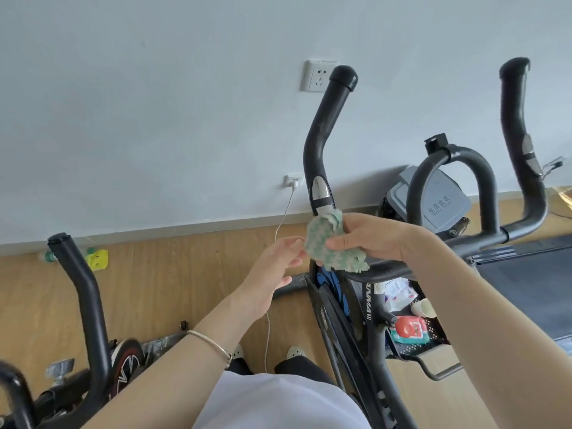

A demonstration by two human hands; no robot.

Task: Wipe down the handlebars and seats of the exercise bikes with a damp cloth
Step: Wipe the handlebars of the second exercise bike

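Observation:
A crumpled green-and-white cloth is pinched in my right hand, against the base of the bike's left black handlebar horn, just below its silver sensor plate. My left hand hovers open just left of the cloth, fingertips almost touching it. The right handlebar horn and the centre loop bar rise further right. No seat of this bike is visible. A second bike's handlebar stands at the lower left.
A white wall with two sockets is close behind the bars; a white charging cable hangs to the wooden floor. A grey lidded bin stands behind the bike, a treadmill deck at right, and a tray with wipes below the bars.

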